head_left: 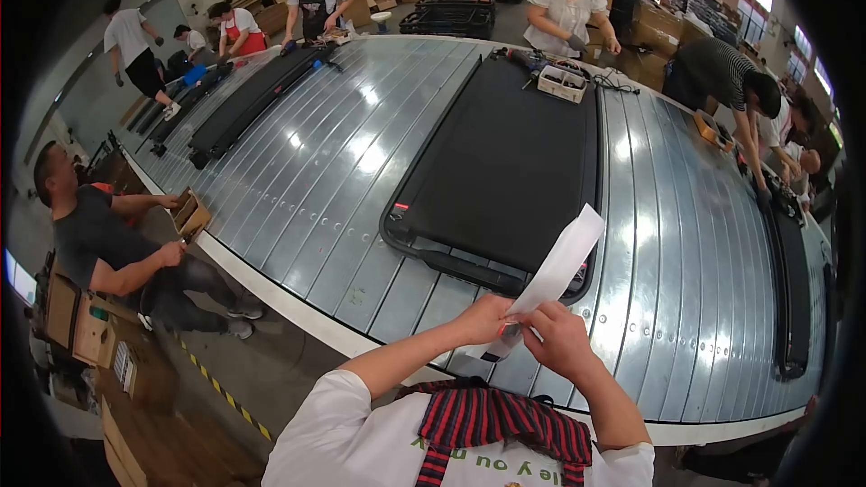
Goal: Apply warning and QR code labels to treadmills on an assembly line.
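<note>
Both my hands meet at the near edge of a slatted metal conveyor (343,171) and pinch the lower end of a long white paper strip (559,263). My left hand (485,317) grips it from the left, my right hand (561,338) from the right. The strip slants up to the right, over the near end of a large flat black panel (505,162) with a raised frame lying on the conveyor.
More black panels (248,104) lie at the far left and along the right edge (794,289). A white parts tray (562,83) and tools sit at the panel's far end. Several people work around the conveyor; one at the left sits holding a cardboard box (191,215).
</note>
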Tool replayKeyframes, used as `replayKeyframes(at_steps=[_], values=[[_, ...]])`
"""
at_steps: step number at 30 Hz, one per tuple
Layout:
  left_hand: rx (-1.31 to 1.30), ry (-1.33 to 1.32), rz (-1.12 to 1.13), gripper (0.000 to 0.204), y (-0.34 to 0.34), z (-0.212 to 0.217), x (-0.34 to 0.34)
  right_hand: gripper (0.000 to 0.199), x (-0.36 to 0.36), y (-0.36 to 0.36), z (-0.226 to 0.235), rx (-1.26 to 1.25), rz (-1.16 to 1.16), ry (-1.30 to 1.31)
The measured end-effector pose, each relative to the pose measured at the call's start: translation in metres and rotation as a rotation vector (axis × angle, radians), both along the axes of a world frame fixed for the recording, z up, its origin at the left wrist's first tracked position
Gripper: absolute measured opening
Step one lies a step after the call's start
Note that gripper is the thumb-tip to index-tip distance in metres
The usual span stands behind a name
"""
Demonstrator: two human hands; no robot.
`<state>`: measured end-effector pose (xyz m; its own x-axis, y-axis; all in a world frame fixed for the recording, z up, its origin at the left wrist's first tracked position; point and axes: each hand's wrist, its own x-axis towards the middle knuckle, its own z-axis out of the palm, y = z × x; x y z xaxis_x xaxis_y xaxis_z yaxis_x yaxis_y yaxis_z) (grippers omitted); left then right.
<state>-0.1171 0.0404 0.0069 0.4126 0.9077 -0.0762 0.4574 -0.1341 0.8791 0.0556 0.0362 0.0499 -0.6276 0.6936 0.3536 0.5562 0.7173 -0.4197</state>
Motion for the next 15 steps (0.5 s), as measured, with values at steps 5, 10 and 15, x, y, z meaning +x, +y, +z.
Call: replayKeyframes(at_steps=[5, 10, 15], values=[[-0.013, 0.0, 0.029, 0.029, 0.0, 0.008, 0.005, 0.011, 0.008, -0.005, 0.002, 0.062, -0.009, 0.064], [0.194, 0.156, 0.173, 0.021, 0.017, -0.015, -0.019, 0.012, 0.057, -0.006, 0.017, 0.026, -0.175, 0.378], [0.263, 0.235, -0.201, 0.024, 0.032, 0.016, -0.035, 0.003, 0.132, 0.032, -0.003, -0.383, -0.561, 0.841]])
